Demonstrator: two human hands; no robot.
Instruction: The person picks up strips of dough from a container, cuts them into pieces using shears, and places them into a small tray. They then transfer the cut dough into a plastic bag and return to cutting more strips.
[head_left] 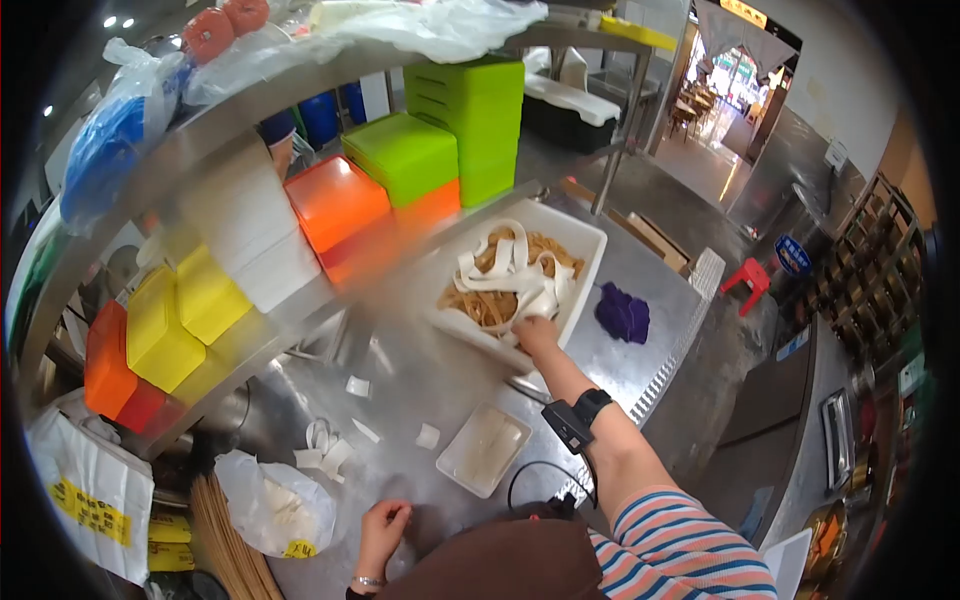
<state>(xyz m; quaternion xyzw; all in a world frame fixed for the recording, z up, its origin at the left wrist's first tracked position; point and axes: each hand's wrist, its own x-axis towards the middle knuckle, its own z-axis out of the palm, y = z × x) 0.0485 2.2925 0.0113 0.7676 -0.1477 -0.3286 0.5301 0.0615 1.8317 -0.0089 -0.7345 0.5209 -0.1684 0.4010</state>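
Observation:
A white tub [592, 262] on the steel table holds brown strips with wide white strips [505, 262] lying over them. My right hand [537, 335] reaches over the tub's near edge, its fingers closed at the end of the white strips. My left hand [384, 530] is near the table's front edge, thumb and fingers pressed together, with nothing visible in them. Between the hands sits a small shallow white tray [484, 450]. Small white pieces [428, 436] and a few curled white strips [325, 452] are scattered on the steel to the left.
A purple cloth [622, 313] lies right of the tub. Green boxes [465, 120], orange boxes [337, 205] and yellow boxes [165, 325] stand on the shelf behind. At the front left are a plastic bag [275, 503] and a bundle of thin sticks [228, 545].

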